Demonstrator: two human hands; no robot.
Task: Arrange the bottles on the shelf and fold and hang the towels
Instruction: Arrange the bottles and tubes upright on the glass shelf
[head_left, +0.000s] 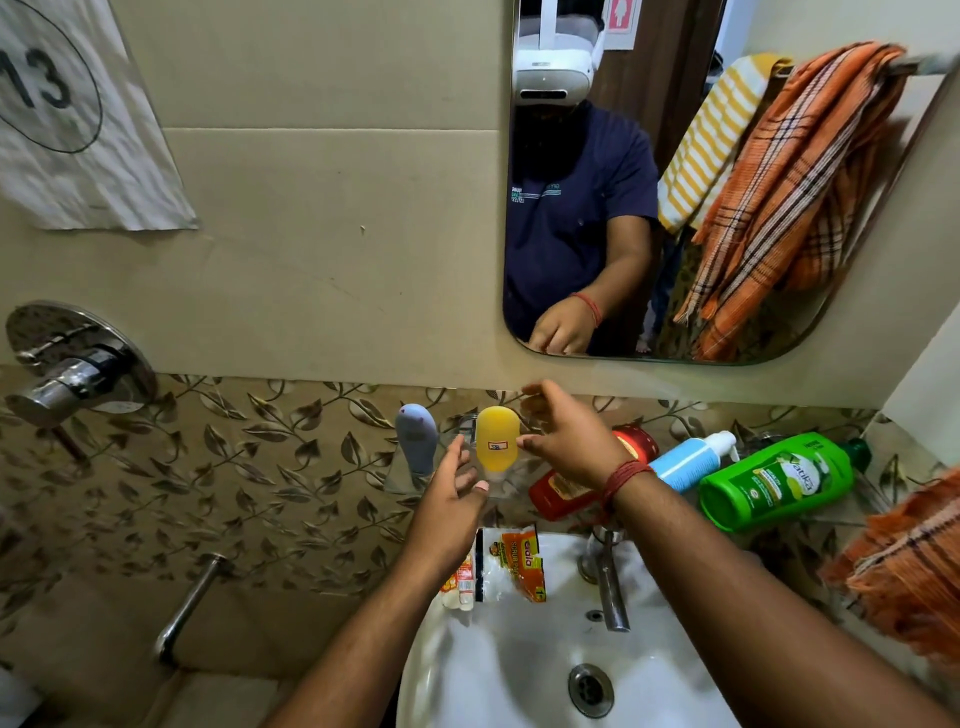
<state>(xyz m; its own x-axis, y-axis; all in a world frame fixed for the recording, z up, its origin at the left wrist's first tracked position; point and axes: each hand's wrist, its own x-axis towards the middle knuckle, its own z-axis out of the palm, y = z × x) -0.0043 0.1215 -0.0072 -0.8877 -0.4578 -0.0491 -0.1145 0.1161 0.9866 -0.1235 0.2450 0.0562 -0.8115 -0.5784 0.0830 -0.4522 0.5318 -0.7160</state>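
Note:
A yellow bottle (497, 440) stands cap-down on the glass shelf (400, 480) above the sink, beside a grey bottle (416, 439) to its left. My left hand (452, 491) hovers just left of and below the yellow bottle, fingers apart. My right hand (563, 434) is just to its right, fingers spread, not gripping it. Right of my hands, a red bottle (563, 496), a blue-and-white bottle (693, 462) and a green bottle (779, 480) lie on their sides on the shelf. An orange checked towel (904, 561) sits at the right edge.
A white sink (493, 660) with a steel tap (610, 587) is below my arms; sachets (511, 564) lie on its rim. The mirror (810, 332) reflects an orange checked towel and a yellow striped one on a rail. A wall mixer (72, 374) is at the left.

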